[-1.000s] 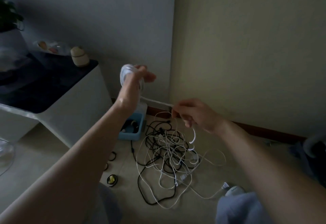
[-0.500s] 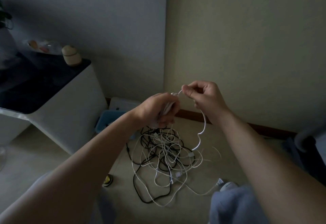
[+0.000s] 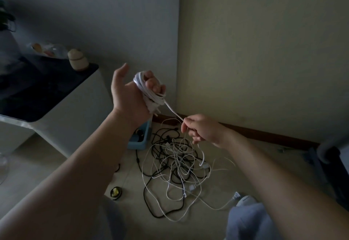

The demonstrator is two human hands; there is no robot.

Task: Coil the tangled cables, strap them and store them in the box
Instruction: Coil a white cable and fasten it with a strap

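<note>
Dim light fills a room corner where a grey wall meets a cream wall, with a dark skirting board running along the back edge of the pale floor [image 3: 37,168]. Two bare forearms reach forward from the bottom of the view. The left hand [image 3: 128,98] is raised, palm toward the camera and thumb pointing up, and its fingers are curled round a white cable [image 3: 151,96] that is wound in many loops about them. From that bundle one strand runs taut, down and to the right, to the right hand [image 3: 203,131], which pinches it between thumb and forefinger while the other fingers are curled in; the slack end drops from this hand toward the floor. Below both hands, near the corner of the floor, lies a tangle of cables [image 3: 175,164], thin white ones and thicker black ones crossing each other. A small blue box [image 3: 139,144] sits at the left edge of the tangle, close to the grey wall, partly hidden by the left wrist; dark items lie inside it, too dim to identify. A white cabinet [image 3: 62,115] with a dark top stands along the left side, carrying a small round jar [image 3: 77,60]. A small yellow and black roll [image 3: 115,192] lies on the floor beside the left forearm.
</note>
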